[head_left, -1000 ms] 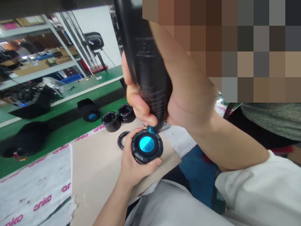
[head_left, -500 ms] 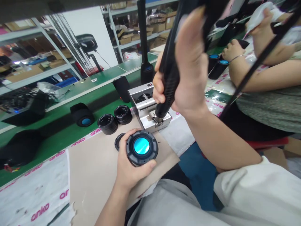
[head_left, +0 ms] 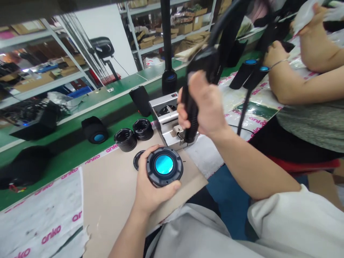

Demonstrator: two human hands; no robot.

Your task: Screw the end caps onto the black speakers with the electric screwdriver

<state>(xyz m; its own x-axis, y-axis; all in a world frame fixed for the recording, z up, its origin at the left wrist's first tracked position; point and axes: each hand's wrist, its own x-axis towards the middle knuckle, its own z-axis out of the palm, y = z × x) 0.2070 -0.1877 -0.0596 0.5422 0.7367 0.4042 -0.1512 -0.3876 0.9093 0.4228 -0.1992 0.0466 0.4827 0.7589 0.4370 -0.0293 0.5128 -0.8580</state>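
My left hand (head_left: 152, 190) grips a round black speaker end (head_left: 164, 164) with a shiny blue centre, facing up above the cardboard. Partly hidden behind it lies a thin black ring (head_left: 137, 160). My right hand (head_left: 205, 107) is wrapped round a black electric screwdriver (head_left: 191, 125), held upright with its cable end on top. The screwdriver's lower end is over the front of a silver screw feeder (head_left: 163, 114); whether its tip touches is hard to see. Two ribbed black rings (head_left: 125, 139) stand left of the feeder.
Cardboard (head_left: 107, 193) covers the near bench. Black fabric-covered cylinders (head_left: 94, 129) stand along the green bench (head_left: 67, 143). A dark cable (head_left: 245, 104) hangs at the right, near a co-worker's arm (head_left: 301, 82). Shelves (head_left: 172, 36) stand behind.
My right hand and the screwdriver have moved down and slightly left relative to the feeder, away from the camera. My left hand still holds the speaker end. The view has shifted slightly.
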